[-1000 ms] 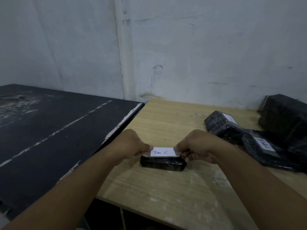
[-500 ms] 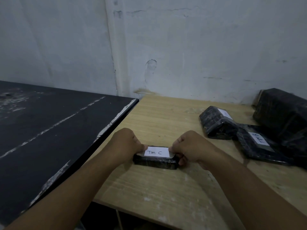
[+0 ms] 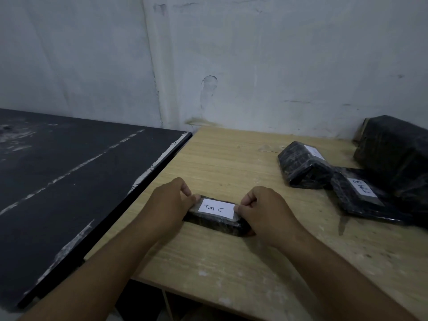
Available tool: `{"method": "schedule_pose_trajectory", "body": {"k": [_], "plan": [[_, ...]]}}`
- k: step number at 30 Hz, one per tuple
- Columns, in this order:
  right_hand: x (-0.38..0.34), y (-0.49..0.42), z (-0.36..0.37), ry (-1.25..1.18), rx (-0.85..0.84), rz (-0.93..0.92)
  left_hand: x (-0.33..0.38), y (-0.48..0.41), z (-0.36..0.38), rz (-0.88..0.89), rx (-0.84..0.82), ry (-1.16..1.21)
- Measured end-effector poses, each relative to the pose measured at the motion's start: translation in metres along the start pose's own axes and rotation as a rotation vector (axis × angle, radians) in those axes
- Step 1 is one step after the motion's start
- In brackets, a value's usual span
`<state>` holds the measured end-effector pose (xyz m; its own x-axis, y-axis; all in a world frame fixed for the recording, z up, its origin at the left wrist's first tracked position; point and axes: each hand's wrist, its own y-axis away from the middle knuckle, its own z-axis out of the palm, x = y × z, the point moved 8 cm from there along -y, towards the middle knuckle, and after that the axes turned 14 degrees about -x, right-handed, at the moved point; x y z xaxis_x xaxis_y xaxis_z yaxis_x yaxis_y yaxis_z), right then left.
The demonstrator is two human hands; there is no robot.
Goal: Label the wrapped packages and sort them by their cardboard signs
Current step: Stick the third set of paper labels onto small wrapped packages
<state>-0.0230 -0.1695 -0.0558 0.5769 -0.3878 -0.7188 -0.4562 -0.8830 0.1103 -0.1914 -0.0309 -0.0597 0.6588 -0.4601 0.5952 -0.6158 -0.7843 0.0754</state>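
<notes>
Fingers (image 3: 193, 198) of left hand (image 3: 169, 205) and right hand (image 3: 266, 210) pinch the Tim C label (image 3: 216, 208) onto the wrapped package (image 3: 220, 225), mid-labelling; firm smoothing probably next.

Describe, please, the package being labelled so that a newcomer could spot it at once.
On the light wooden table beside the black board, near its left edge, lies a small package wrapped in black plastic. The left hand and right hand pinch the ends of its white paper label. Unlike the black packages grouped at the right, it lies alone and reads "Tim C".
</notes>
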Motion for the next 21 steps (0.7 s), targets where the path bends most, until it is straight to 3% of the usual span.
{"method": "schedule_pose_trajectory", "body": {"k": [6, 12, 15, 21], "plan": [[0.006, 0.011, -0.002, 0.047, 0.064, 0.034, -0.001, -0.003, 0.002, 0.017, 0.054, -0.133], [0.006, 0.016, 0.000, 0.210, 0.080, 0.079, 0.005, 0.007, 0.004, 0.048, 0.149, -0.083], [0.011, 0.009, 0.000, 0.120, 0.101, 0.075, 0.010, 0.016, 0.012, 0.067, 0.090, 0.128], [0.013, -0.011, -0.008, -0.341, 0.196, -0.034, 0.027, -0.002, 0.025, 0.072, 0.085, 0.449]]}}
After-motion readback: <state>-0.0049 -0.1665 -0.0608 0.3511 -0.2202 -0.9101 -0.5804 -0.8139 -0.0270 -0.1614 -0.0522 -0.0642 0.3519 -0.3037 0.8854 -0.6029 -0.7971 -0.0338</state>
